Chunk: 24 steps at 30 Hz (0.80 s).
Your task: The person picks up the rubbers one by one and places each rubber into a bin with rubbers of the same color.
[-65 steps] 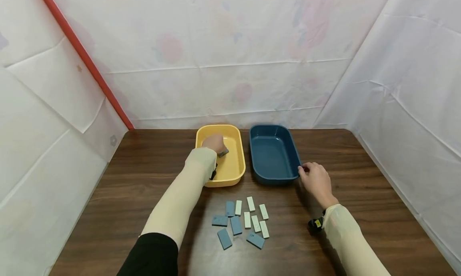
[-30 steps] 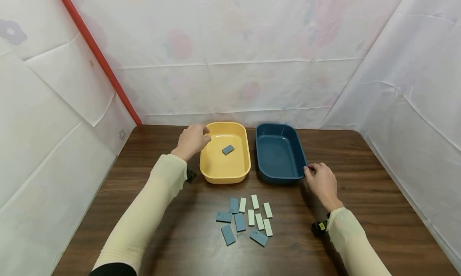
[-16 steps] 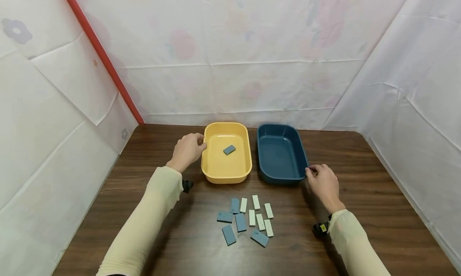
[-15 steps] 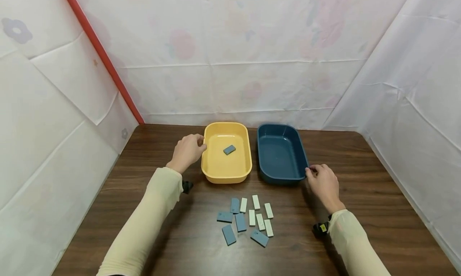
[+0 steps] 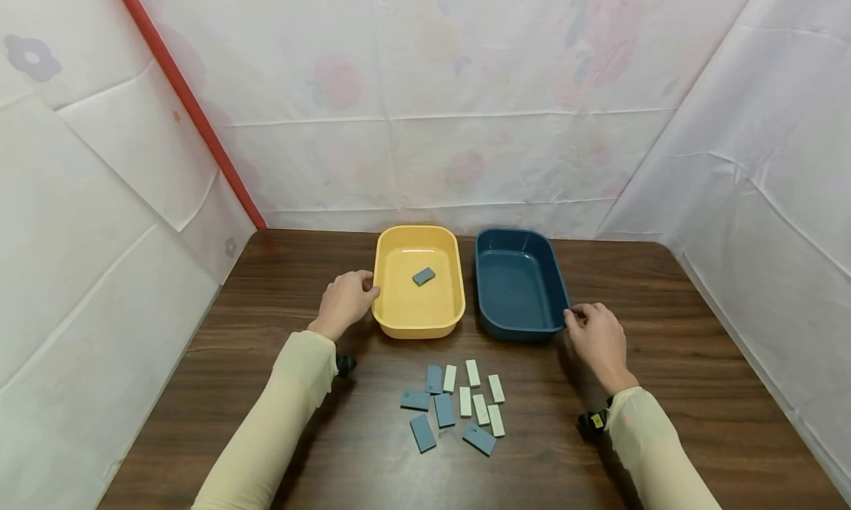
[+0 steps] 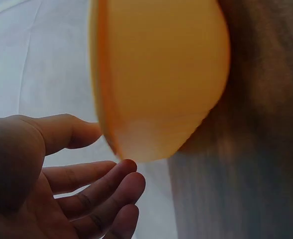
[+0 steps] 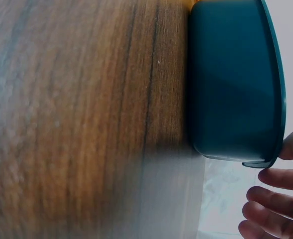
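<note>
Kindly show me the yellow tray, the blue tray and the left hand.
Yellow tray (image 5: 417, 301): head view, bare inner floor.
Blue tray (image 5: 517, 290): head view, bare inner floor.
Left hand (image 5: 342, 303): head view, back of the hand.

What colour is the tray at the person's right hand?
The tray is dark blue, showing best in the head view.

A dark brown wood-grain worktop (image 5: 266, 303) carries two deep, rounded-corner trays, set side by side near its back edge with a narrow gap: a yellow tray (image 5: 419, 307) on the left, a dark blue tray (image 5: 518, 296) on the right. In front lie eleven small rectangular blocks, loosely grouped: five slate-blue blocks (image 5: 443, 411), four of them to the left, and six narrower pale green blocks (image 5: 465, 402) to the right.
</note>
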### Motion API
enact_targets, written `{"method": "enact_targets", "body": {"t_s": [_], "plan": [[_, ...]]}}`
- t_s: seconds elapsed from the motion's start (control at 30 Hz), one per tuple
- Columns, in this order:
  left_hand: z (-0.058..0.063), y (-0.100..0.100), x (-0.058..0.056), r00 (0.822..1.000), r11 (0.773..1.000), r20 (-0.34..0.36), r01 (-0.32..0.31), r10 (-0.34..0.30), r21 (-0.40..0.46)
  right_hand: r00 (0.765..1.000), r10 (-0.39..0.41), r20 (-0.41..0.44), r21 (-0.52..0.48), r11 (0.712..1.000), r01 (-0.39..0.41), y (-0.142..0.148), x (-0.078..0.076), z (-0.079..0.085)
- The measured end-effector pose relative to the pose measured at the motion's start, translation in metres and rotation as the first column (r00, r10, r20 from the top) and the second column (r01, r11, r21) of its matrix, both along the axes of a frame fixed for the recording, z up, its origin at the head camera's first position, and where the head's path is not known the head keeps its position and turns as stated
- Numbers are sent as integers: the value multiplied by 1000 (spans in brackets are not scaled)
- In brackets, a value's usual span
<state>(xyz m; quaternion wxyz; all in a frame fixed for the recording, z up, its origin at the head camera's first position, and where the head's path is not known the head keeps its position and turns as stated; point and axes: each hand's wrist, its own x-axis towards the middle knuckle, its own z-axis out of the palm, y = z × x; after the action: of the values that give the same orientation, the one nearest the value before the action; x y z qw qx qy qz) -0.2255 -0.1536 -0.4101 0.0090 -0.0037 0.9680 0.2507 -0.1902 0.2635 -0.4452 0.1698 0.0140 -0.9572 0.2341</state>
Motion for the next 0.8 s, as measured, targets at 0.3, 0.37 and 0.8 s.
{"method": "enact_targets", "body": {"t_s": [0.3,0.37,0.8], "plan": [[-11,0,2,999,999,-39,-10,12,41,1000,-3,4,7,1000,3,-1,0,2],[-13,1,2,999,999,-49,-10,12,47,1000,-6,-20,4,1000,6,-1,1,1],[-17,1,0,996,998,-91,-3,9,66,934,231,-273,43,973,-228,-21,7,14]]}}
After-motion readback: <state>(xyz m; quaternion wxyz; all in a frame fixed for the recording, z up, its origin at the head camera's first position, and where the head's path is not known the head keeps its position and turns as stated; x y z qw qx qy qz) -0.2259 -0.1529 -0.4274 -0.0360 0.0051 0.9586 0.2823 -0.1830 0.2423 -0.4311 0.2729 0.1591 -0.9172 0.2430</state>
